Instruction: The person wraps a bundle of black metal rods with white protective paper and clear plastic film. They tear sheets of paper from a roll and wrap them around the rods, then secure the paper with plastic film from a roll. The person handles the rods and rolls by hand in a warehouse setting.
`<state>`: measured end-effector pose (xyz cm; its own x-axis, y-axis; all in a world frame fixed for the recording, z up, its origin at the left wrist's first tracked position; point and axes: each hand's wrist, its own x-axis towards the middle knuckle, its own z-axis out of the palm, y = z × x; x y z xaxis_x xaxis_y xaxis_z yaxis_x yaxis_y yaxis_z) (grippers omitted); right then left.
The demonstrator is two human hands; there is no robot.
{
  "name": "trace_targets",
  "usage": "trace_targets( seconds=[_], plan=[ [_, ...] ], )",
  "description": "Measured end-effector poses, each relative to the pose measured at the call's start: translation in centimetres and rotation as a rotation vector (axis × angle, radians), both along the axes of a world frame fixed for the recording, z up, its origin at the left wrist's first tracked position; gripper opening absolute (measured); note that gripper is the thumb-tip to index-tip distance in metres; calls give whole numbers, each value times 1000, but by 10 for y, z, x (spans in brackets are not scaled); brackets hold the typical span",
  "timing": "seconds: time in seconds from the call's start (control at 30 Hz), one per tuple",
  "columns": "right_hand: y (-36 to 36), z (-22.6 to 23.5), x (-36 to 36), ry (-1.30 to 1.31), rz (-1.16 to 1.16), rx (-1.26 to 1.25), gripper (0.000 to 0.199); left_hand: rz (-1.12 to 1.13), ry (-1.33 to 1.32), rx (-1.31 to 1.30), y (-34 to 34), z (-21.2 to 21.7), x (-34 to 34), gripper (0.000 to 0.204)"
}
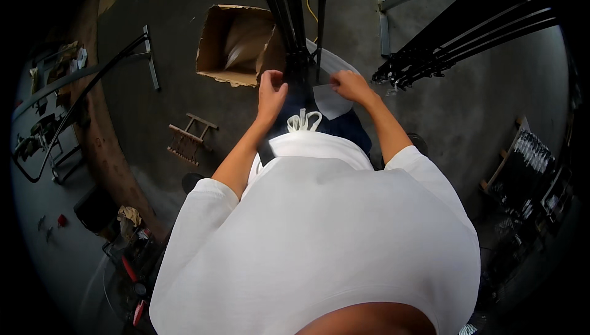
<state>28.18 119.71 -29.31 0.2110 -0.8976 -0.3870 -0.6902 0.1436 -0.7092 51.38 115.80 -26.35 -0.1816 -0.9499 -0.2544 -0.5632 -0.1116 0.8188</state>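
Note:
My left hand [271, 94] is near the lower ends of a bundle of long black rods [284, 9]. Its fingers curl loosely, thumb apart from them, and no object shows between them. On the other side of the rods, my right hand [353, 86] has its fingers closed at the upper edge of a thin translucent plastic sheet [332, 103], which hangs in front of my dark trousers. Behind that hand runs a pale curved strip [337, 62]. The rods' lower ends are lost in shadow between my hands.
An open cardboard box [212, 58] stands left of the rods. A small wooden stool [192, 138] is on the floor nearer my left arm. More black rods [455, 43] jut in from the right, above a metal stand [384, 25]. A cluttered rack [522, 160] stands far right.

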Motion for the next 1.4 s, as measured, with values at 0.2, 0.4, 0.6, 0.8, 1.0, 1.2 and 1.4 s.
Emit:
trace_targets(
  seconds=[0.2,0.4,0.6,0.8,1.0,1.2,1.4],
  plan=[
    [-40,21,28,-217,-514,-2,26,-319,-148,-385,-18,37,-34,26],
    [-70,3,45,-321,-602,-196,26,134,-75,-545,-51,26,-59,31],
    [-64,23,48,-94,-696,-95,20,-143,43,73,-84,20,-59,22],
    [-57,34,34,10,-786,19,18,-131,270,129,-80,10,-69,21],
    [-49,38,37,-3,-809,6,19,-140,189,170,-80,15,-77,18],
    [-46,30,14,-97,-758,15,22,-113,161,49,-80,9,-65,21],
    [-45,24,-7,-209,-717,111,23,-23,106,20,-77,13,-60,22]
  ],
)
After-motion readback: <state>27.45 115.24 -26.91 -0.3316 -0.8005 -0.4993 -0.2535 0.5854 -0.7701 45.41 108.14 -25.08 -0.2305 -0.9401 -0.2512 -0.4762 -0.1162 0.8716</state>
